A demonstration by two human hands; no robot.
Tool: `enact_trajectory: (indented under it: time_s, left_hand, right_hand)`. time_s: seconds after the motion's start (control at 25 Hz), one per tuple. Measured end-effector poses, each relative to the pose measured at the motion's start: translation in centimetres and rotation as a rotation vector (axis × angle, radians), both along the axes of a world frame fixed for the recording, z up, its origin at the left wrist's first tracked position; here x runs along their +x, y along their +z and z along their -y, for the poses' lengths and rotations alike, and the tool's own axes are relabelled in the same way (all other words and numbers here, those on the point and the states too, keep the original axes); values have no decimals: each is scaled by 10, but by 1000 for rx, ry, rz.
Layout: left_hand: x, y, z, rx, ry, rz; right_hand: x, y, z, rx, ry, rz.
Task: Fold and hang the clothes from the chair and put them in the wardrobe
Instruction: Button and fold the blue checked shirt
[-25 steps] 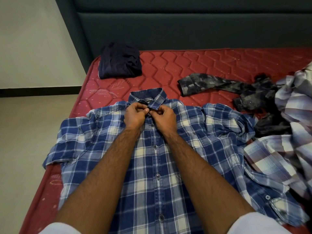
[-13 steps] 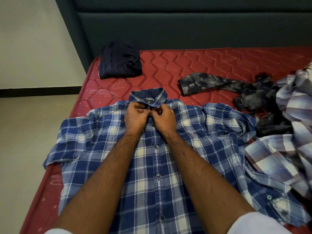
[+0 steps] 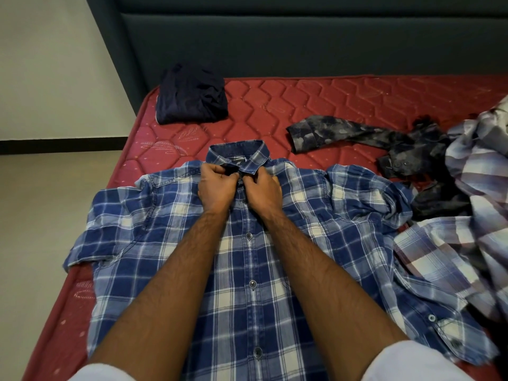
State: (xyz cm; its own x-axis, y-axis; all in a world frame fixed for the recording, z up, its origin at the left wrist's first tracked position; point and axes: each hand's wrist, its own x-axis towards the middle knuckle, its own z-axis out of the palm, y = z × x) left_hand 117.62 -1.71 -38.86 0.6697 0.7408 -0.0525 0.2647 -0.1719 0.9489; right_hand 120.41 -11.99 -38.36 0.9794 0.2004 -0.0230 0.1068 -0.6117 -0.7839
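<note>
Lying flat near: blue plaid shirt (image 3: 275,270), soft, light, limp; left hand (image 3: 215,188) and right hand (image 3: 264,191) pinch its collar placket, best hold there.

A shirt (image 3: 247,257) is lying front-up on the mattress (image 3: 316,105); a folded garment (image 3: 192,97) is sitting behind it to the left; crumpled clothes (image 3: 439,202) are lying at its right.

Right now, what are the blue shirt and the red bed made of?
The blue shirt looks like soft woven cotton, matte: checked weave, creases, a denim-like collar. The red bed is a mattress in slightly shiny quilted fabric, probably synthetic: stitched hexagon pattern.
</note>
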Motion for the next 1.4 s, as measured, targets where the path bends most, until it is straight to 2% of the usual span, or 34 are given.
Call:
enact_trajectory:
  time_s: [0.16, 0.28, 0.32, 0.36, 0.4, 0.52, 0.56, 0.64, 0.68, 0.8, 0.88, 0.96, 1.04, 1.12, 1.24, 1.28, 1.36, 1.4]
  left_hand:
    - [-3, 2, -1, 10, -53, -12]
    - [-13, 14, -12, -144, -93, 62]
    - [-19, 18, -20, -125, -97, 78]
    - [-26, 21, -32, -26, -102, 86]
    - [-34, 24, -45, 152, -115, 66]
    - [-59, 36, -84, 793, -166, -172]
    - [-69, 42, -94, 882, -193, -296]
    - [-95, 49, -113, 916, -242, -515]
    - [-113, 51, -118, 965, -262, -566]
    - [-179, 49, -106, 1139, -360, -549]
    - [-226, 41, -90, 1045, -300, -543]
    - [-267, 24, -89, 714, -148, -451]
    - [-303, 17, -96, 449, -116, -277]
    - [-323, 28, -103, 290, -189, -212]
    - [-338, 48, -97, 90, -357, -240]
    - [-340, 53, -98, 27, -396, -226]
    - [-339, 55, -98, -13, -415, -226]
    - [-337, 57, -96, -35, -415, -225]
  right_hand:
    - [0, -1, -1, 32, -12, -11]
    - [1, -9, 2, 278, -83, -12]
    - [2, -10, 4, 314, -84, -11]
    - [2, -9, 5, 295, -63, -3]
    - [2, -8, 6, 237, -29, 10]
    - [-8, -4, 11, -65, 119, 157]
    - [-16, -3, 14, -164, 156, 204]
    - [-42, 1, 22, -257, 207, 227]
    - [-63, 4, 27, -274, 236, 224]
    - [-151, 4, 42, -315, 340, 241]
    - [-212, 7, 47, -355, 378, 255]
    - [-267, 14, 45, -389, 461, 228]
    - [-309, 27, 36, -454, 566, 218]
    - [-342, 37, 25, -472, 627, 216]
    - [-384, 52, 12, -343, 589, 91]
    - [-398, 56, 8, -326, 568, 121]
    - [-423, 60, 4, -411, 556, 267]
    - [-434, 62, 4, -460, 566, 279]
